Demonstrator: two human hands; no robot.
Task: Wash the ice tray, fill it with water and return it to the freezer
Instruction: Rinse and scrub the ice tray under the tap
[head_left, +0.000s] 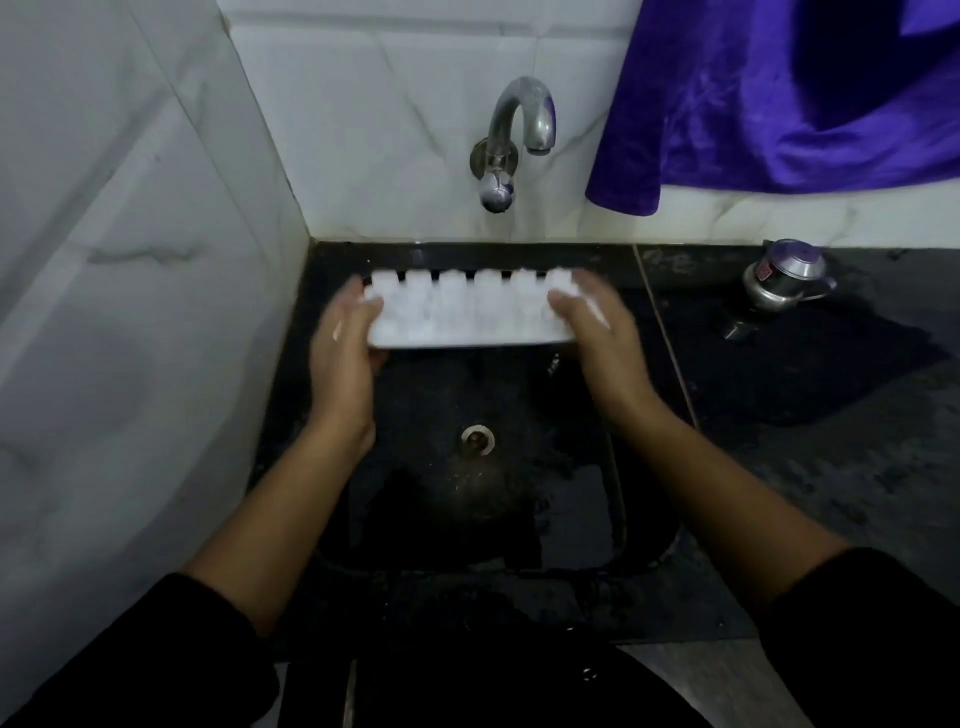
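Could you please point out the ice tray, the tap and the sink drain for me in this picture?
ice tray (467, 317): head view, middle of its white body.
tap (537, 119): head view, downturned end of the curved spout.
sink drain (477, 439): head view, centre of the metal ring.

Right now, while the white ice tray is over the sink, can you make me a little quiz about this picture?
1. True or false: the white plastic ice tray is held at its ends by both the left hand and the right hand.
2. What hangs to the right of the curved metal tap? A) a purple cloth B) a red bucket C) a green sponge
3. Fill the gap: the round metal drain sits in the bottom of the ____.

Key: 1 true; 2 A; 3 black sink.
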